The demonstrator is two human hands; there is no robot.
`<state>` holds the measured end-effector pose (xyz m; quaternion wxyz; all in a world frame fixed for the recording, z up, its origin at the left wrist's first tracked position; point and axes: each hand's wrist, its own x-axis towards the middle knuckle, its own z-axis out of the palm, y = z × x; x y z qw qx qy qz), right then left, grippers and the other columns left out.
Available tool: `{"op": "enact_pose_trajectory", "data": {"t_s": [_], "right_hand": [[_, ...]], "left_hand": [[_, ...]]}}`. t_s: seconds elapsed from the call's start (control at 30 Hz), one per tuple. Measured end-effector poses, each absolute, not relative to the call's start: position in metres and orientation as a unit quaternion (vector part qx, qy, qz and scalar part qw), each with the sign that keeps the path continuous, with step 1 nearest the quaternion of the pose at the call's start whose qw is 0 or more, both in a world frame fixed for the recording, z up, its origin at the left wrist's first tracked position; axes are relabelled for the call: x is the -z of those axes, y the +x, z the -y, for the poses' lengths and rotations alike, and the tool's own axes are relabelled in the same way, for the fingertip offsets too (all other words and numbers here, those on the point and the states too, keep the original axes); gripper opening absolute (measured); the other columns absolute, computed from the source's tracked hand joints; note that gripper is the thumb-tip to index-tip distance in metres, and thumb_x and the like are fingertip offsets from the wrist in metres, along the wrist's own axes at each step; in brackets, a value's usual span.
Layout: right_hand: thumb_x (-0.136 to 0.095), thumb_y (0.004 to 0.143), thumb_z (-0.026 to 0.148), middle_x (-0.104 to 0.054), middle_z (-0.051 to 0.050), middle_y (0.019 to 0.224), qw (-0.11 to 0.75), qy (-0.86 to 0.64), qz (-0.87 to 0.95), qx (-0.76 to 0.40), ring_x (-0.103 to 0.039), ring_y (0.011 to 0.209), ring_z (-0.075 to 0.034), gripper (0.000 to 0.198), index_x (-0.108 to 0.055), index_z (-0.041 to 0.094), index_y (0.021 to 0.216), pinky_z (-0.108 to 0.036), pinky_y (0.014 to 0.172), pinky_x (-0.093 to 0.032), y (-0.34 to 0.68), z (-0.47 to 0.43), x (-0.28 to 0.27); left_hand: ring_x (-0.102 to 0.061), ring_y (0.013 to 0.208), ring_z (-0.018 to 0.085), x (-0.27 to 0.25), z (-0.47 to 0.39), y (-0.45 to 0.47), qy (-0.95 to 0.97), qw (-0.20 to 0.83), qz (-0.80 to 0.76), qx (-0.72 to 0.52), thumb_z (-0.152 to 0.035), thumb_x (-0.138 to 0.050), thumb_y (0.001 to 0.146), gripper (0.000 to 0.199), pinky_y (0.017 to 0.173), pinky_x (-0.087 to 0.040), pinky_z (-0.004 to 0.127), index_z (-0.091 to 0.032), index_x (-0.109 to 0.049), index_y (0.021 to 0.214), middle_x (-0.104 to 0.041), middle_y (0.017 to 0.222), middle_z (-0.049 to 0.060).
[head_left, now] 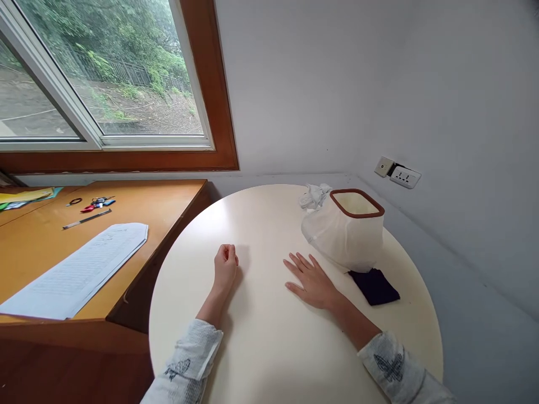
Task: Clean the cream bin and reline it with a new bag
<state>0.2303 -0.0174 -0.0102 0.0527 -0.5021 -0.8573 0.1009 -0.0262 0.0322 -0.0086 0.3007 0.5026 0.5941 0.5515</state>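
Note:
My left hand [226, 266] is curled into a fist, resting at the middle of the round white table [265, 348]. No object shows in its fingers. To the right, my right hand [309, 283] lies palm down on the tabletop with its fingers spread and holds nothing. Nearest to it are a folded dark navy cloth [374, 287] and a small bin [357, 238] lined with a whitish plastic bag. A brown square ring frames the bin's opening. The cloth lies just in front of the bin, right of my right wrist.
Crumpled translucent plastic [315, 196] sits behind the bin. On a wooden desk [168, 224] to the left lie written sheets of paper [84, 269], a pen [87, 219], keys [101, 202] and a black hair band [74, 201]. A wall socket [405, 177] is at the back right.

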Motion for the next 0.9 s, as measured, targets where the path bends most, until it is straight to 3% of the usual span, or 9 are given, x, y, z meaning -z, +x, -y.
{"op": "enact_pose_trajectory", "data": {"t_s": [0.13, 0.2, 0.23, 0.3, 0.37, 0.47, 0.63, 0.9], "right_hand": [[-0.016, 0.089, 0.056, -0.014, 0.000, 0.150, 0.052, -0.503, 0.856, -0.105, -0.007, 0.137, -0.019, 0.060, -0.017, 0.029, 0.142, -0.040, 0.110, 0.001, 0.232, 0.017, 0.010], [-0.016, 0.089, 0.056, -0.014, 0.000, 0.150, 0.052, -0.502, 0.856, -0.110, -0.006, 0.138, -0.019, 0.060, -0.017, 0.029, 0.142, -0.040, 0.110, 0.001, 0.232, 0.017, 0.009], [-0.015, 0.089, 0.057, -0.014, 0.000, 0.150, 0.054, -0.501, 0.856, -0.112, -0.006, 0.138, -0.019, 0.060, -0.017, 0.029, 0.142, -0.041, 0.110, 0.001, 0.233, 0.017, 0.010], [-0.015, 0.089, 0.057, -0.014, 0.000, 0.150, 0.060, -0.500, 0.856, -0.115, -0.007, 0.137, -0.019, 0.060, -0.017, 0.028, 0.142, -0.041, 0.110, 0.001, 0.233, 0.017, 0.010], [-0.014, 0.089, 0.057, -0.013, -0.001, 0.150, 0.067, -0.498, 0.857, -0.114, -0.007, 0.137, -0.019, 0.060, -0.017, 0.028, 0.142, -0.041, 0.110, 0.001, 0.233, 0.017, 0.011], [-0.014, 0.088, 0.057, -0.013, -0.001, 0.150, 0.071, -0.498, 0.857, -0.112, -0.007, 0.138, -0.019, 0.061, -0.018, 0.028, 0.142, -0.042, 0.110, 0.001, 0.233, 0.017, 0.012], [-0.014, 0.089, 0.057, -0.013, 0.000, 0.150, 0.071, -0.498, 0.857, -0.111, -0.007, 0.138, -0.019, 0.061, -0.017, 0.028, 0.142, -0.043, 0.110, 0.000, 0.233, 0.017, 0.013], [-0.016, 0.089, 0.057, -0.014, -0.002, 0.150, 0.059, -0.497, 0.859, -0.107, -0.008, 0.137, -0.021, 0.061, -0.017, 0.027, 0.142, -0.045, 0.110, -0.001, 0.232, 0.016, 0.012]], "left_hand": [[-0.051, 0.051, 0.013, -0.004, -0.026, -0.023, 0.560, 0.278, -0.596, -0.504, -0.041, -0.039, 0.086, 0.032, 0.056, -0.042, 0.026, -0.021, -0.043, 0.062, -0.046, 0.050, -0.004], [-0.060, 0.071, 0.017, -0.016, -0.020, -0.024, 0.605, 0.280, -0.581, -0.467, -0.043, -0.044, 0.084, 0.028, 0.071, -0.046, 0.030, -0.020, -0.054, 0.071, -0.061, 0.068, 0.002], [-0.061, 0.087, 0.020, -0.022, -0.016, -0.025, 0.640, 0.277, -0.568, -0.437, -0.044, -0.047, 0.082, 0.027, 0.081, -0.045, 0.034, -0.020, -0.058, 0.084, -0.066, 0.086, 0.004], [-0.044, 0.121, 0.025, -0.033, -0.008, -0.027, 0.746, 0.226, -0.533, -0.328, -0.047, -0.047, 0.082, 0.045, 0.102, -0.031, 0.042, -0.024, -0.049, 0.120, -0.052, 0.128, 0.006], [-0.019, 0.135, 0.026, -0.037, -0.001, -0.029, 0.834, 0.139, -0.493, -0.204, -0.050, -0.041, 0.085, 0.062, 0.110, -0.012, 0.047, -0.026, -0.022, 0.140, -0.025, 0.147, 0.005], [-0.007, 0.138, 0.026, -0.026, 0.006, -0.030, 0.887, 0.067, -0.448, -0.088, -0.054, -0.033, 0.087, 0.069, 0.111, -0.003, 0.049, -0.026, -0.004, 0.143, -0.010, 0.150, 0.004], [-0.012, 0.137, 0.026, 0.002, 0.010, -0.028, 0.903, 0.055, -0.425, -0.015, -0.056, -0.028, 0.087, 0.066, 0.110, -0.002, 0.050, -0.028, -0.005, 0.143, -0.013, 0.149, 0.004], [-0.014, 0.137, 0.026, 0.004, 0.010, -0.028, 0.902, 0.063, -0.425, -0.047, -0.055, -0.031, 0.087, 0.066, 0.110, -0.004, 0.050, -0.028, -0.007, 0.142, -0.015, 0.149, 0.005]]}}
